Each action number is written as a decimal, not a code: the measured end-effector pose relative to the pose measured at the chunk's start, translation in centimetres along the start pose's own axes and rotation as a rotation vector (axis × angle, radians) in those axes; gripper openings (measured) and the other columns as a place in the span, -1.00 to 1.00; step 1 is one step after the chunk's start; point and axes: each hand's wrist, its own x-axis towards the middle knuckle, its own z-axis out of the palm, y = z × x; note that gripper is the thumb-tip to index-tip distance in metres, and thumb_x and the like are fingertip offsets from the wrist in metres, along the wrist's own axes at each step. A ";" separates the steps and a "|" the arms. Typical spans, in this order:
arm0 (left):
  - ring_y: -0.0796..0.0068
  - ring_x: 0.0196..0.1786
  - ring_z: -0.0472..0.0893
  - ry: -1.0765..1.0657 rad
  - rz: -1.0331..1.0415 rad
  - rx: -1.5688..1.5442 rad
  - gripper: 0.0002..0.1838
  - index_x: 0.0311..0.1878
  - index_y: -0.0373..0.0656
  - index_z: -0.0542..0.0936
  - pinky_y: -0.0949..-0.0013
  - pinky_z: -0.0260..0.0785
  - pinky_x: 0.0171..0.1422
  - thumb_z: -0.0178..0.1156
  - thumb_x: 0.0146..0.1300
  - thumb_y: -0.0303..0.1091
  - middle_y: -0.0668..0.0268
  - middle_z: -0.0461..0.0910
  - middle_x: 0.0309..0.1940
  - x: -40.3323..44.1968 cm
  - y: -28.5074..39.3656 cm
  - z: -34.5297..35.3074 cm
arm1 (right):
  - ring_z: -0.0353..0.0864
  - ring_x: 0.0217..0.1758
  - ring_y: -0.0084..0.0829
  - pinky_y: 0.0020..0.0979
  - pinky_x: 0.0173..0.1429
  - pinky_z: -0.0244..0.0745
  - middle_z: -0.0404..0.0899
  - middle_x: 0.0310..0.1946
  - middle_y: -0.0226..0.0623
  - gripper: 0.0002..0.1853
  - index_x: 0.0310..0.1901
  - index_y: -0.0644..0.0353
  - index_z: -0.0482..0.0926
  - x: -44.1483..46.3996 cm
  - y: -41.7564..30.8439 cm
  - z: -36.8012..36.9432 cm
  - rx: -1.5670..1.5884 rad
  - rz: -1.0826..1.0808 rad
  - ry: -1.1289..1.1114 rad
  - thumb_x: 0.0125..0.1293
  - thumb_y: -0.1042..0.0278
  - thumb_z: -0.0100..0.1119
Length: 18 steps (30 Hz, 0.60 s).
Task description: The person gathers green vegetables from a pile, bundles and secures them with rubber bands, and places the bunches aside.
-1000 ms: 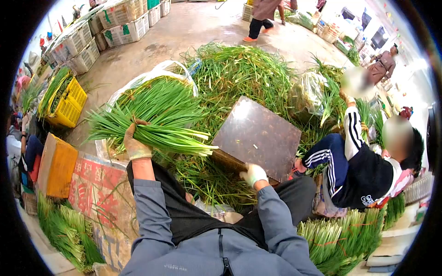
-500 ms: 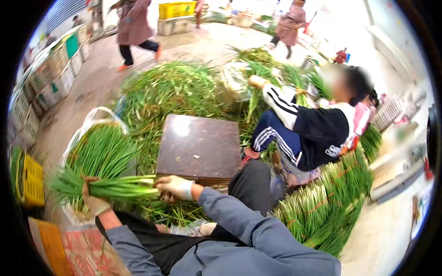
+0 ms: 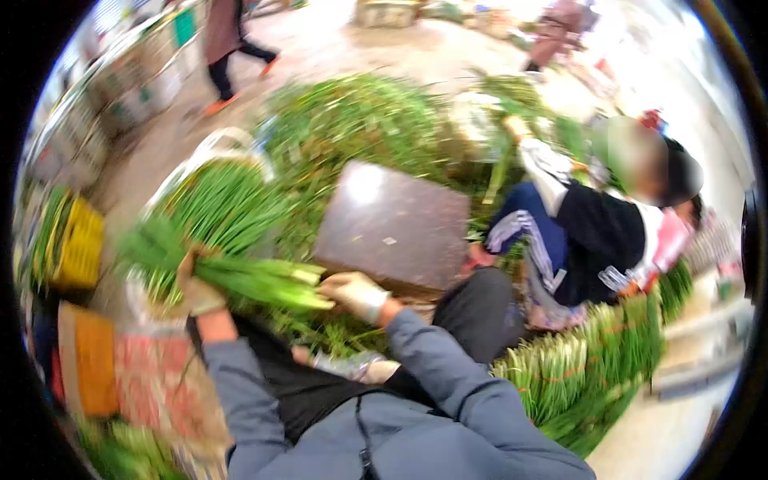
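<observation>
My left hand [image 3: 200, 282], gloved, is closed around a bunch of garlic chives [image 3: 260, 280]. The green leaves fan out to the left, and the pale cut ends point right. At those ends is my right hand [image 3: 356, 294], also gloved, with its fingers bent inward beside the stalks; blur hides what lies between the fingertips. Behind the bunch, more loose chives [image 3: 220, 196] fill a white-rimmed container [image 3: 156, 192]. A dark, flat-topped block [image 3: 392, 220] stands beyond my right hand, with small scraps on top.
A heap of loose greens [image 3: 352, 120] surrounds the block. At right a co-worker [image 3: 604, 236] sits holding greens, near rows of tied chive bundles [image 3: 572, 364]. A yellow crate [image 3: 80, 244] stands at left, near stacked crates [image 3: 132, 88]. Another person [image 3: 224, 52] walks behind.
The whole view has shifted, so most things appear farther right and the nearby scene is blurrier. My left hand still grips the chives, now tilted with their pale ends lower.
</observation>
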 end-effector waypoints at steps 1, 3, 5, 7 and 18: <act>0.27 -0.26 0.58 -0.057 -0.063 -0.086 -0.69 -0.20 -0.23 0.64 0.21 0.48 -0.04 0.34 0.17 -0.16 0.20 0.62 -0.39 -0.5 1.0 0.3 | 0.70 0.02 -0.38 -0.32 0.01 0.65 0.70 -0.11 -0.18 -0.63 0.03 0.40 0.61 -0.1 1.0 -0.5 0.083 -0.016 0.062 0.44 0.20 0.21; 0.33 -0.19 0.63 -0.126 0.006 -0.196 -0.75 -0.12 -0.24 0.63 0.18 0.50 0.07 0.30 0.27 -0.26 0.22 0.65 -0.29 -0.3 1.9 -1.5 | 0.71 0.02 -0.37 -0.33 0.04 0.65 0.69 -0.05 -0.09 -0.65 0.01 0.39 0.63 -2.5 0.9 -1.4 0.358 0.153 0.117 0.46 0.21 0.18; 0.35 -0.13 0.65 -0.185 -0.009 -0.352 -0.76 -0.08 -0.25 0.61 0.16 0.50 0.15 0.29 0.29 -0.32 0.23 0.66 -0.21 -0.8 3.0 -1.8 | 0.69 0.06 -0.16 -0.26 0.16 0.58 0.69 0.03 -0.09 -0.59 0.04 0.27 0.67 -1.0 8.7 -6.0 -0.311 0.191 0.168 0.38 0.09 0.21; 0.35 -0.12 0.65 -0.177 0.024 -0.334 -0.75 -0.07 -0.26 0.61 0.16 0.49 0.18 0.30 0.29 -0.32 0.23 0.67 -0.19 -0.4 3.6 -1.1 | 0.66 0.13 -0.02 -0.20 0.23 0.55 0.67 0.08 -0.01 -0.55 0.08 0.22 0.66 0.7 15.2 -9.6 -1.289 0.385 0.071 0.32 0.04 0.25; 0.19 -0.16 0.66 -0.069 -0.210 -0.174 -0.75 -0.10 -0.27 0.63 0.09 0.56 0.06 0.26 0.24 -0.32 0.15 0.68 -0.23 -1.0 -1.8 2.6 | 0.33 0.46 0.11 -0.14 0.52 0.29 0.28 0.41 0.22 0.32 0.54 0.30 0.01 -1.8 -6.5 2.9 -0.938 -0.593 0.195 -0.17 0.02 0.70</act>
